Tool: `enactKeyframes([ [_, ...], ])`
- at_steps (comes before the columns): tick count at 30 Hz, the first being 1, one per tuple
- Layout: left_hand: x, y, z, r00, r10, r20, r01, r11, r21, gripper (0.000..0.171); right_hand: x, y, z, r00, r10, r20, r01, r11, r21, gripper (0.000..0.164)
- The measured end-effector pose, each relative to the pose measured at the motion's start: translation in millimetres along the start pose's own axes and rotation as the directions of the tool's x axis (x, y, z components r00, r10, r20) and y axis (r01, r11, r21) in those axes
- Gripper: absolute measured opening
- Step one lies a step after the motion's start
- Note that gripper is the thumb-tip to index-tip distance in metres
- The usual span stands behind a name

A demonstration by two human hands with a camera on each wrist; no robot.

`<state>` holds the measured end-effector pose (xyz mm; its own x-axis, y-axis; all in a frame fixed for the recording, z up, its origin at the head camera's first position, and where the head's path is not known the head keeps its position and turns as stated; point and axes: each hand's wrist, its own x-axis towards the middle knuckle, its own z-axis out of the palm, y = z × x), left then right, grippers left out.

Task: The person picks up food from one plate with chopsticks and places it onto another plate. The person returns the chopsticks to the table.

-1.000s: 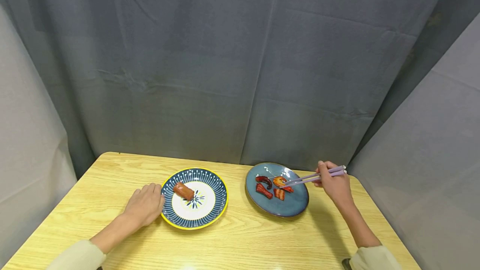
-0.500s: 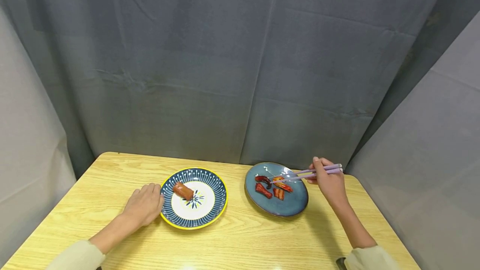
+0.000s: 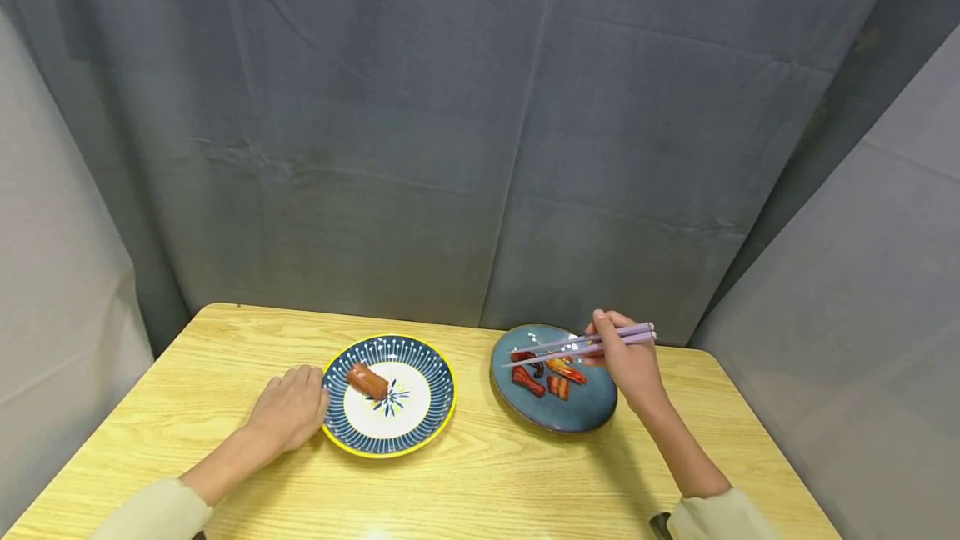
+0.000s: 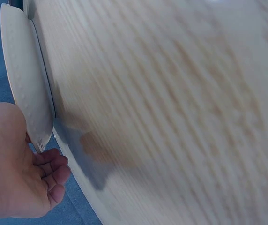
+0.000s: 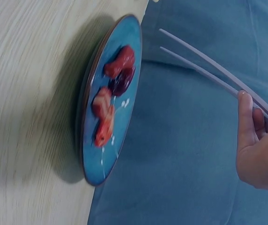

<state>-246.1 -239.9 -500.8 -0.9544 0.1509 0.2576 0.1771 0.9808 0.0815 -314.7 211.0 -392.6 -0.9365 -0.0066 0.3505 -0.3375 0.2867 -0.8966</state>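
My left hand (image 3: 288, 408) pinches the left rim of a yellow-edged, blue-patterned plate (image 3: 431, 419). In the left wrist view, the curled fingers of the left hand (image 4: 26, 173) meet the rim of that plate (image 4: 28, 70). A brown sausage-like piece (image 3: 367, 382) lies on it. My right hand (image 3: 626, 361) holds a pair of lilac chopsticks (image 3: 600, 342), tips apart with nothing between them. In the right wrist view, the chopsticks (image 5: 204, 68) hover above the blue plate (image 5: 96, 166). On it sit a dark curled piece (image 5: 122, 82), a red piece (image 5: 121, 62), a striped piece (image 5: 102, 102) and an orange-red shrimp-like piece (image 5: 105, 129).
Both plates stand on a wooden table (image 3: 480, 482), with a gap between them. A grey cloth (image 3: 375, 148) hangs behind the table's back edge. Pale cloth panels stand at the left (image 3: 60, 290) and right (image 3: 847, 298).
My right hand has moved left with the chopsticks, whose tips have passed from the shrimp-like piece to above the blue plate's left side. The left hand and both plates stay put.
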Motion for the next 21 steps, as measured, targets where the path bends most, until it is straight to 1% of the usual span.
enactKeyframes([
  [6, -0.4, 0.1, -0.7, 1.000, -0.003, -0.005, 0.003, 1.000, -0.008, 0.016, -2.5, -8.3, 13.2, 0.999, 0.025, 0.025, -0.027, 0.998, 0.064, 0.041],
  [15, -0.5, -0.3, -1.2, 1.000, -0.004, 0.003, 0.004, 1.000, -0.005, 0.016, -5.8, -15.4, 34.5, 0.999, -0.005, 0.035, 0.000, 0.991, 0.137, 0.041],
  [21, -0.3, 0.7, -1.3, 1.000, -0.005, 0.008, 0.005, 1.000, 0.001, 0.016, -8.5, -16.3, 49.7, 0.996, -0.010, 0.084, -0.003, 0.988, 0.155, 0.042],
])
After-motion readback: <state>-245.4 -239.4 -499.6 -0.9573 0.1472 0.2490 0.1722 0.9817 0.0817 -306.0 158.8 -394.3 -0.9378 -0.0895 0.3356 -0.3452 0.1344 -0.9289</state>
